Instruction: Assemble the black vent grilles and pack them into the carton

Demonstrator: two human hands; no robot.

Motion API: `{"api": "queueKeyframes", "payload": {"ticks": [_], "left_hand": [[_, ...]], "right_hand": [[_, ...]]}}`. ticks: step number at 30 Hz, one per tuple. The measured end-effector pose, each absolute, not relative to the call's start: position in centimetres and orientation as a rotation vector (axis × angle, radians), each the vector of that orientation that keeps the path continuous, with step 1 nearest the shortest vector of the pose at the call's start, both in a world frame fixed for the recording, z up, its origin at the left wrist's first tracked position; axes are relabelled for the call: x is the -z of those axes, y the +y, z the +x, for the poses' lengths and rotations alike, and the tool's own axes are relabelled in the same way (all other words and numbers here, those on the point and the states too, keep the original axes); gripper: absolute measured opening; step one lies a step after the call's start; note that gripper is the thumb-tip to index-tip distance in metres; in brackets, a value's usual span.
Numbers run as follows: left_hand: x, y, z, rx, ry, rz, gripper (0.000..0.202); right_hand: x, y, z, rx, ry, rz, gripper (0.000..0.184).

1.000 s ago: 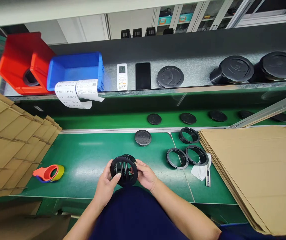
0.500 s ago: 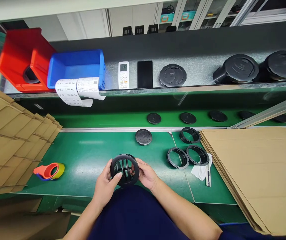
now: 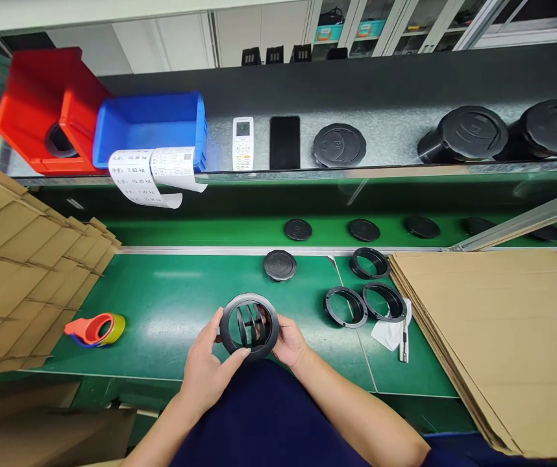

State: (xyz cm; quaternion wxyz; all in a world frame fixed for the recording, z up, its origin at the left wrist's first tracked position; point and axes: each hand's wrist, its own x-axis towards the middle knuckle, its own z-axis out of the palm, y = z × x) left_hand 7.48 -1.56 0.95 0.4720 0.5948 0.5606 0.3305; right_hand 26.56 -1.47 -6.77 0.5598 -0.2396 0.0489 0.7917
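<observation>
"So, where are the hands?"

"Right in front of the dark blue shirt [image 3: 259, 415], both clamped on a black slatted ring [image 3: 250, 323]. The left hand [image 3: 206, 373] grips its left side, thumb on the lower front of the rim; the right hand [image 3: 289, 340] holds the right side, though I can't quite see how its far fingers lie."

"And on the green bench [image 3: 161, 305]?"

"A red-and-yellow tape dispenser [image 3: 86, 329] sits to the left. On the right, three black rings [image 3: 398, 303] cluster beside a cardboard stack [image 3: 493, 337]. Beyond the hands lies a round black cap [image 3: 280, 265]."

"Farther off, on the shelf [image 3: 390, 139]?"

"Left to right: red bin [image 3: 35, 143], blue bin [image 3: 152, 110], white remote [image 3: 243, 144], black phone [image 3: 285, 143]."
</observation>
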Motion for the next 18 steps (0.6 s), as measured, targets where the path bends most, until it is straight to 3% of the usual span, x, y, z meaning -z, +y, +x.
{"api": "queueKeyframes", "payload": {"ticks": [8,14,18], "left_hand": [[-0.3,-1.4,7.7,-0.729,1.438,1.535,0.088],[0.2,-1.0,7.5,-0.767,1.393,1.493,0.068],[1.9,-0.5,6.6,-0.718,1.518,1.508,0.064]], "right_hand": [[6.2,-1.7,26.1,-1.777,0.02,-0.627,0.015],[4.8,-1.9,24.9,-1.678,0.023,-0.683,0.021],[6.2,-1.7,23.5,-1.705,0.011,-0.696,0.026]]}}
